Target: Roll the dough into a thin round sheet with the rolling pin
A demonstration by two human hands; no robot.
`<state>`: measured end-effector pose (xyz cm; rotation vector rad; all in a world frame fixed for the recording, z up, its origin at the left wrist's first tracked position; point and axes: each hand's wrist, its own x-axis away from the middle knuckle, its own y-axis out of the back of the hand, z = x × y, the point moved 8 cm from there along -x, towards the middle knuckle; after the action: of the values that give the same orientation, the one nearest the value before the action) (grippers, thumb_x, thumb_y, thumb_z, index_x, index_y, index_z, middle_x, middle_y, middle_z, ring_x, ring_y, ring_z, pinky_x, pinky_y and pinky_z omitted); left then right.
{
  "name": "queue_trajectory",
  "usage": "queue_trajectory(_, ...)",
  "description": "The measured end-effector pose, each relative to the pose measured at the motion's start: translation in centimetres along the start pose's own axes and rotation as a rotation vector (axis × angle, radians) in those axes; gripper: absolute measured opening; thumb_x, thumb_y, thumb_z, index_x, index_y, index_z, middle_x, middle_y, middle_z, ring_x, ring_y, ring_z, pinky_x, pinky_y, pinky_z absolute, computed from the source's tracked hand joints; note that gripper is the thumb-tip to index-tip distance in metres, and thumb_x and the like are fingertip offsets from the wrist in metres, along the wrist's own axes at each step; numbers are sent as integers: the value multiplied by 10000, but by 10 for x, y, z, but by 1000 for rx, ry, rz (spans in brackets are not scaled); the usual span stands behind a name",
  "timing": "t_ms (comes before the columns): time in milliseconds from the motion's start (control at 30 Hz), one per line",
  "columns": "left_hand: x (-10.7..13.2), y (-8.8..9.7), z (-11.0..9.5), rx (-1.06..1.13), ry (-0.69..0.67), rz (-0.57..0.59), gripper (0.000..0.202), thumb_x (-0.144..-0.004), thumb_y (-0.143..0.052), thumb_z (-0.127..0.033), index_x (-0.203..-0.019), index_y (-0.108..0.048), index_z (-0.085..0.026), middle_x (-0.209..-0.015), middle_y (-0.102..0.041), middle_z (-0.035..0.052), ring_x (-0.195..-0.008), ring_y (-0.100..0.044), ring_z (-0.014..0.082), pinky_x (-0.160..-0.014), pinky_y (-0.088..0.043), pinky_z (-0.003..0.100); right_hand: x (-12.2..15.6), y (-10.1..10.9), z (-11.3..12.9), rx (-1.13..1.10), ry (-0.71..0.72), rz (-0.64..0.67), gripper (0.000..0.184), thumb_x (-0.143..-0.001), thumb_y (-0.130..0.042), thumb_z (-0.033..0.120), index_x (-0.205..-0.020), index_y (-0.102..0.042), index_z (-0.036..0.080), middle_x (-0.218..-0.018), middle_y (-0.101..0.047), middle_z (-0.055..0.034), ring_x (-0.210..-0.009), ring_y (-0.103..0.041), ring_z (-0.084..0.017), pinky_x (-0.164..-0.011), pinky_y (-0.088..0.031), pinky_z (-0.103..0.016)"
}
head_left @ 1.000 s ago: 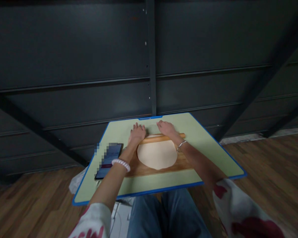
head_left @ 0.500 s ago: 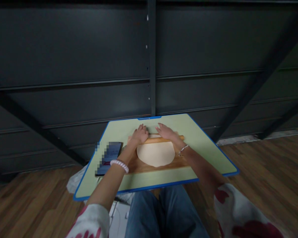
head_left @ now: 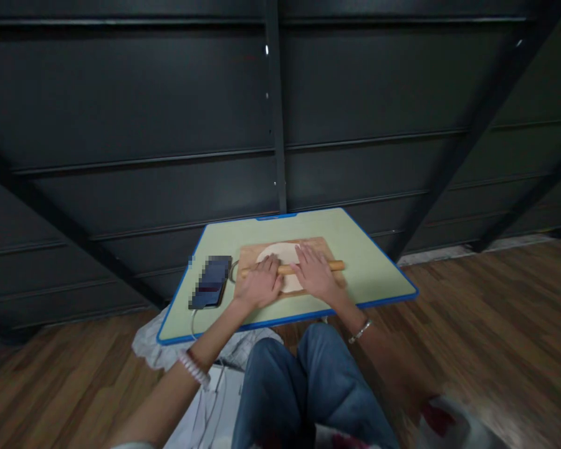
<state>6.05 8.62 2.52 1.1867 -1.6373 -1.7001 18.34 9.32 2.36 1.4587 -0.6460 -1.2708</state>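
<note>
A wooden rolling pin point(head_left: 286, 269) lies crosswise over a flat, pale sheet of dough point(head_left: 287, 251). Beneath the dough is a wooden board point(head_left: 249, 254). My left hand point(head_left: 260, 284) rests on the left part of the pin, palm down with its fingers stretched forward over it. On the right part, my right hand point(head_left: 316, 275) lies flat in the same way, fingers extended. The pin's right end sticks out past my right hand. Both hands cover parts of the dough's near side.
The board sits on a small pale-green table point(head_left: 364, 262) with a blue edge. Left of the board lies a phone point(head_left: 212, 284), partly pixelated, with a cable point(head_left: 194, 321) near it. White cloth or plastic point(head_left: 149, 340) hangs below the table. A dark panelled wall point(head_left: 191, 112) stands behind.
Both hands and the rolling pin have come from the dough's far edge back towards me, onto its middle. The dough's far part now shows. The camera view has shifted slightly.
</note>
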Motion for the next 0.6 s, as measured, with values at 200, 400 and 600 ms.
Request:
queue_trajectory(200,50,9,-36,-55,-33,-76,632,-857,-429,-405,-1383,-329,-69,-1395,-406,200,-1314,-325,326,-1089,-223,471,66,19,22,-31,86,-70,580,-951,-287,392,-1402,-321,28,-1461,-331,-176,-1374,-224,-250,-1127,-137,-446)
queue_trajectory(400,70,5,-55,-124,47,-113,653,-862,-436,-358,-1406,-280,-31,-1442,-321,237,-1364,-225,347,-1090,-220,493,82,20,1,-77,115,-32,536,-965,-244,353,-1413,-312,67,-1468,-328,-150,-1379,-221,-217,-1114,-193,-456)
queue_trajectory(600,56,3,-56,-184,147,-141,655,-862,-448,-378,-1406,-304,-42,-1447,-316,232,-1353,-241,371,-1076,-235,508,57,7,-37,-127,149,-35,537,-974,-191,359,-1416,-314,79,-1470,-324,-148,-1378,-225,-196,-1114,-212,-441)
